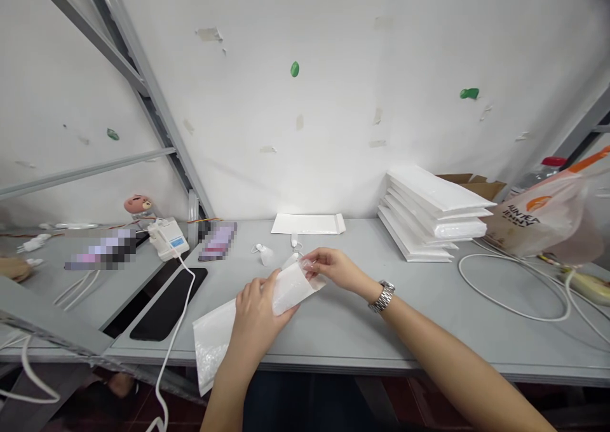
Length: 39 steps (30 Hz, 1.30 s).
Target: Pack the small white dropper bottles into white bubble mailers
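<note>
While the left hand grips a white bubble mailer across its middle, its fingers curled closely over the padding, the right hand pinches narrowly at the mailer's far end, beside a small clear plastic piece. In the head view, two small white bottles sit just beyond the hands, a flat white mailer lies further back, a stack of mailers rises right, and a black mat lies left
</note>
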### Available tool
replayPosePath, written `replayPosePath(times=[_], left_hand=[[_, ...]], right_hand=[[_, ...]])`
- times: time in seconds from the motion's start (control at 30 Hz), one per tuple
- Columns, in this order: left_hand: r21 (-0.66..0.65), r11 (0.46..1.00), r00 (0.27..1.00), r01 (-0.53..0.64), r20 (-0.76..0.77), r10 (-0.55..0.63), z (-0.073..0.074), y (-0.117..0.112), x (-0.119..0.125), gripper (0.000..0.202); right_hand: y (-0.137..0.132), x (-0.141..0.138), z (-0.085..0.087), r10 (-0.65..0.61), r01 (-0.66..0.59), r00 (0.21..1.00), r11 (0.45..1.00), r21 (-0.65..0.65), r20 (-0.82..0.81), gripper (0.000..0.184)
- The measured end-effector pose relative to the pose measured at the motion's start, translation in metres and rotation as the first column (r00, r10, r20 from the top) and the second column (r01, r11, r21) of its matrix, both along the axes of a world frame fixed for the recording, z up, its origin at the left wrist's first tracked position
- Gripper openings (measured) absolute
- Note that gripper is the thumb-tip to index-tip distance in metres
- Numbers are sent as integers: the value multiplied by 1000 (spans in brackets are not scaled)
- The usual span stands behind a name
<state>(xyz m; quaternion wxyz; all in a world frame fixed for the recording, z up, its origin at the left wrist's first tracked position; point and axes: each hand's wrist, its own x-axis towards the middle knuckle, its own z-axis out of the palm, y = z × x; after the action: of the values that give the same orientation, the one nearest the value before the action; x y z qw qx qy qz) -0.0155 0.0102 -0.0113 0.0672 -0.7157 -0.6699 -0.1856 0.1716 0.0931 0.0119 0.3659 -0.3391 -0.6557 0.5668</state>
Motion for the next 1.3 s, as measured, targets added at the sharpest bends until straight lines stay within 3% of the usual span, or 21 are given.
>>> replayPosePath(times=[0.1,0.33,0.43,0.53,0.6,0.67,0.73,0.8,0.87,0.93,1.03,1.2,1.3], left_hand=[[45,999,1000,1,-23,1,-3,0,5,59],[93,995,998,-47,-37,50,-8,0,16,55],[108,992,997,-61,-38,65,-8,1,19,55],[100,994,998,-44,-39,48,-8,-1,22,53],[94,995,999,-39,-29,42,-8,-4,23,54],[82,996,999,-30,-11,31,-6,-6,23,54],[54,998,1000,9,16,-10,-2,-9,22,54],[21,997,996,70,52,-71,2,-12,22,53],[-2,993,989,119,86,-118,7,-15,21,54],[-11,989,984,144,106,-142,12,-17,20,55],[-24,987,982,158,111,-155,17,-20,18,56],[-39,990,986,134,110,-129,17,-20,11,55],[-13,993,987,121,110,-119,12,-19,9,54]], right_hand=[[-3,-5,-6,5,-2,999,998,-65,47,21],[-5,-13,-10,-203,206,978,952,-228,38,12],[-7,-12,-9,-145,156,986,977,-143,86,8],[-6,-3,-4,117,-119,969,993,-3,216,15],[-1,10,1,202,-221,943,974,45,263,17],[8,23,5,115,-147,952,985,94,285,19],[20,31,5,-86,24,946,980,197,314,21],[32,30,0,-237,122,912,936,329,334,25],[43,19,-7,-262,82,898,889,450,354,33],[52,1,-14,-185,-77,894,833,547,407,43],[59,-28,-22,-89,-323,842,706,630,531,49],[56,-43,-23,-184,-450,727,599,662,662,29],[49,-24,-20,-251,-426,707,595,681,661,17]])
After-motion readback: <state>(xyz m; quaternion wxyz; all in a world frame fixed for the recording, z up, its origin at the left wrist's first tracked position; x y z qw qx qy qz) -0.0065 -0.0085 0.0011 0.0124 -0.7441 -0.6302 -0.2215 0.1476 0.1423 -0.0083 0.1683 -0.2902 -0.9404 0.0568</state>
